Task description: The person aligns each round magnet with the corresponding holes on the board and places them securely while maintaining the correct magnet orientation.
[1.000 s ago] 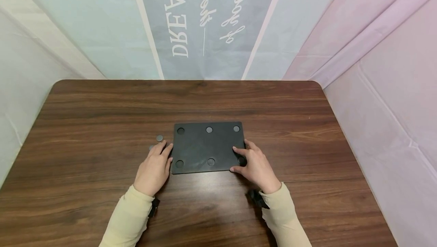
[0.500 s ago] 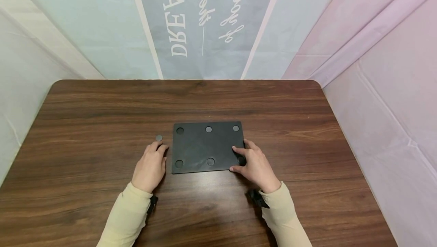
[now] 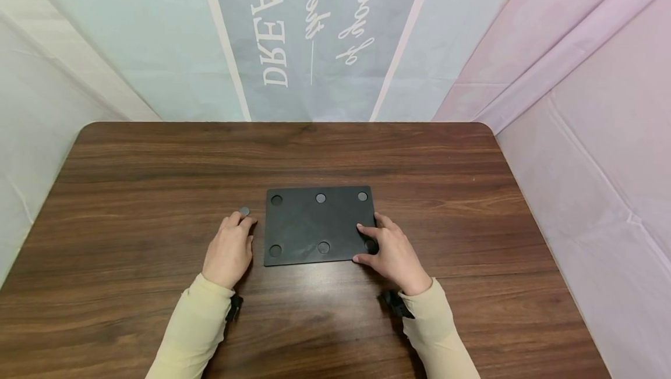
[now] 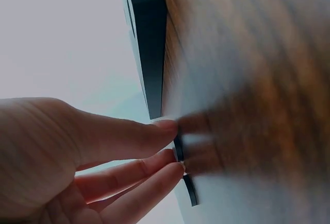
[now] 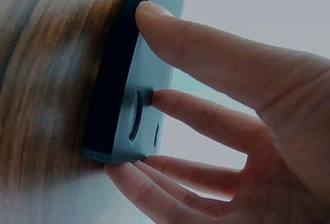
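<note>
A dark rectangular board with round recesses lies flat on the table. Grey discs fill its back-middle and back-right recesses; the back-left and front-left ones look dark and hollow. To the left of the board, my left hand has its fingers lowered beside a loose grey disc. In the left wrist view, a second disc shows just past the fingertips; my hand hides it in the head view. My right hand rests on the board's front-right corner, thumb at the front edge, forefinger on top, other fingers along the side.
The brown wooden table extends around the board. A printed cloth hangs behind it, with pale cloth at both sides. Dark wrist cameras sit under the sleeves.
My left hand has drawn back leftward from the board's edge, now covering the nearer loose disc in the head view. My right hand and the board have stayed put.
</note>
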A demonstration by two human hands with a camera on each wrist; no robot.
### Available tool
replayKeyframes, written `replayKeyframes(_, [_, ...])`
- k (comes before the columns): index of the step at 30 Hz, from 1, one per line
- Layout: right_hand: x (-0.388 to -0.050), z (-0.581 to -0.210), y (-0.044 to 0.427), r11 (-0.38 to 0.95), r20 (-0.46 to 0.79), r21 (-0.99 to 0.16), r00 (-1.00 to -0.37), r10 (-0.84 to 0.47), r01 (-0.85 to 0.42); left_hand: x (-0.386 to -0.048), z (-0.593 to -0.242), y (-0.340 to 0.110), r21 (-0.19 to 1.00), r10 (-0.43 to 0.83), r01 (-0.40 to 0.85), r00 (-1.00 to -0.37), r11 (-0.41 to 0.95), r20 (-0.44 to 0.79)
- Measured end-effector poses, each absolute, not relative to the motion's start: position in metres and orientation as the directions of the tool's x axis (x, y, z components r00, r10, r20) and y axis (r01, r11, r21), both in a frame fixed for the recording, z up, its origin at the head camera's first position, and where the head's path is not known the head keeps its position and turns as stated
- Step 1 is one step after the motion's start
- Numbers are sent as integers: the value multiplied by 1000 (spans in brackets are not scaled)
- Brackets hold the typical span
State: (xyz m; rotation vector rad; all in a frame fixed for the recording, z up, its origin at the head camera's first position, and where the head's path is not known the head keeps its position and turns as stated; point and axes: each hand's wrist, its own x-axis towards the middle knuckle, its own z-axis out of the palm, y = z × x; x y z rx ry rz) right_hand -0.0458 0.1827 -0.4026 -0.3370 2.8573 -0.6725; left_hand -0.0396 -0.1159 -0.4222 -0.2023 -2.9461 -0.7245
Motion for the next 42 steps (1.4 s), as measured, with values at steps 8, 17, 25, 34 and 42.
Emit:
replayKeyframes(8, [-45, -403, 183, 872, -130, -455, -955, -265, -180, -46, -422, -118, 430, 111, 158, -985, 889, 133])
replayKeyframes(17, [-46, -403, 184, 877, -130, -448, -957, -258, -176, -49, -422, -119, 441, 103, 149, -987, 885, 127])
replayKeyframes(25, [-46, -404, 184, 875, -129, -451, -957, -260, -177, -49, -420, -120, 456, 98, 136, -989, 879, 107])
replayKeyframes(34, [-46, -404, 184, 872, -103, -443, -955, -279, -207, -46, -418, -121, 466, 114, 150, -988, 872, 107])
replayKeyframes(42, [-47, -404, 184, 873, -102, -440, -954, -281, -210, -43, -415, -120, 454, 124, 150, -988, 879, 86])
